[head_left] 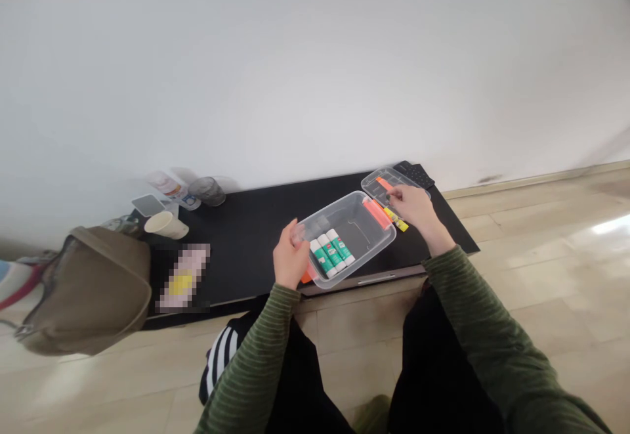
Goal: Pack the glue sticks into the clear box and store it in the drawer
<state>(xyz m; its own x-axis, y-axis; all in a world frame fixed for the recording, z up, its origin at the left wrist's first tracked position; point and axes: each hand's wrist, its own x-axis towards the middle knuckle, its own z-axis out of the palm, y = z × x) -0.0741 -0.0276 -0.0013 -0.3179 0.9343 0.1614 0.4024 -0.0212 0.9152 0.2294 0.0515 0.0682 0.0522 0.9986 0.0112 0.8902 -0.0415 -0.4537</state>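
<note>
A clear plastic box [361,234] with orange clips stands on the black table, near its front edge. Three white-and-green glue sticks [332,253] lie side by side at its left end. My left hand [290,257] grips the box's left rim, thumb over the edge. Beyond the box's right end, my right hand [411,209] is closed, its fingertips pinching a slim orange stick-shaped thing [384,183] above the clear lid [371,181]. A yellow strip-like thing [396,220] lies beside the box's right clip, under my right hand; its kind is unclear.
On the black table [246,237], a paper cup [166,224], a grey crumpled-looking cup [207,191] and a white bottle [172,188] stand at the left. A brown bag [98,289] sits at the left end. A black dotted object [416,173] lies behind the lid, near the wall.
</note>
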